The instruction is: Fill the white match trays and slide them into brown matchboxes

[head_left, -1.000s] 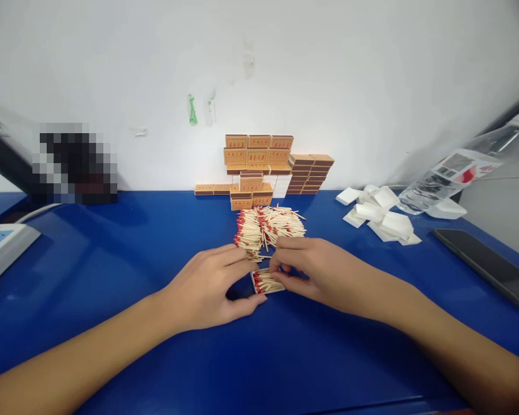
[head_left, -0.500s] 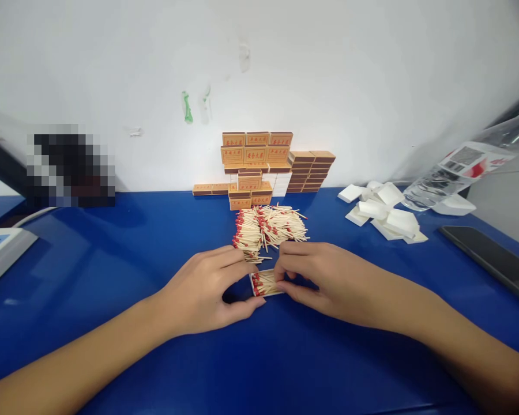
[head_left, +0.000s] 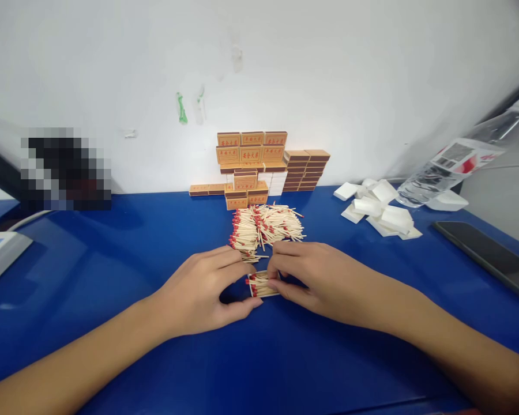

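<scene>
A small white matchbox tray [head_left: 264, 295] lies on the blue table, filled with red-tipped matches [head_left: 258, 282]. Some match heads stick out past its left end. My left hand [head_left: 211, 288] spans that end, index finger at the far corner and thumb at the near one, holding the tray between them. Over the tray's right part, my right hand [head_left: 307, 271] has thumb and fingers pinched on matches inside; its fingers hide that end. Just beyond the hands lies a heap of loose matches [head_left: 281, 223], heads mostly to the left.
Behind the heap, stacked matchboxes [head_left: 249, 154] stand against the wall, with more brown-sided boxes [head_left: 305, 172] beside them. Several white empty trays [head_left: 395, 219] are piled at right, near a leaning plastic bottle [head_left: 441, 167] and a phone [head_left: 488, 253]. A power strip [head_left: 4, 253] sits at left.
My right hand has shifted slightly left over the tray. Match heads now poke out beyond the tray's left end. My left hand stays at the tray; the whole view has shifted a little.
</scene>
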Action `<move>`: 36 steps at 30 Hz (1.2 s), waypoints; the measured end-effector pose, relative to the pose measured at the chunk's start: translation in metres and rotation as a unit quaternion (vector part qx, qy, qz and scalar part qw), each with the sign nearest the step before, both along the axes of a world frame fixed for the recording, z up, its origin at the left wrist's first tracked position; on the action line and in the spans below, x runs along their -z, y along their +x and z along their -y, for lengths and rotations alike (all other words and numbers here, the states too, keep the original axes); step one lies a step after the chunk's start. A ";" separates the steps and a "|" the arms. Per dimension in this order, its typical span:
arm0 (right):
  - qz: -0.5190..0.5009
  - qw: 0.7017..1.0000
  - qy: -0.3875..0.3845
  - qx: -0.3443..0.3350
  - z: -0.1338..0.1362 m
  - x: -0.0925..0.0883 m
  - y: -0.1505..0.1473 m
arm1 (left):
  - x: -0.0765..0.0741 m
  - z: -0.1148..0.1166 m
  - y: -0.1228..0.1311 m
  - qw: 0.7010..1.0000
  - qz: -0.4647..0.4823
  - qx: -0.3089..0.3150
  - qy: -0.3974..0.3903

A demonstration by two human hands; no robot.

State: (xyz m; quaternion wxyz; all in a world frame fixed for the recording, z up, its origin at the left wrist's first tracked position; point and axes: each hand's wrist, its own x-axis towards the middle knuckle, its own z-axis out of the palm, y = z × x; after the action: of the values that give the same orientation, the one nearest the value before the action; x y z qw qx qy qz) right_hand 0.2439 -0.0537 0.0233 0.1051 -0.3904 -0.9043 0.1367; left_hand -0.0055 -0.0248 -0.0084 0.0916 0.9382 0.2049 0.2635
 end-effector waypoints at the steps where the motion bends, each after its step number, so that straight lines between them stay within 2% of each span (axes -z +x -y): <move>1: -0.002 1.000 0.001 0.000 0.000 0.000 0.000 | 0.000 0.000 0.000 1.000 -0.001 0.001 0.000; 11: 0.014 0.999 -0.034 -0.001 -0.001 -0.002 0.007 | 0.000 0.000 0.000 1.000 0.003 0.000 0.005; 22: -0.011 0.999 -0.051 0.005 0.001 -0.013 0.009 | 0.001 0.000 -0.001 1.000 0.010 0.001 0.009; 36: -0.063 0.998 -0.025 0.010 0.000 0.001 0.000 | 0.001 0.000 0.000 1.000 0.002 0.000 -0.004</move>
State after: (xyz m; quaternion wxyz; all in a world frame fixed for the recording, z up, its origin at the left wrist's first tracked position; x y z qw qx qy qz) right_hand 0.2441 -0.0539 0.0220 0.1534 -0.3921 -0.8884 0.1831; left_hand -0.0056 -0.0244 -0.0090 0.0958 0.9374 0.2056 0.2642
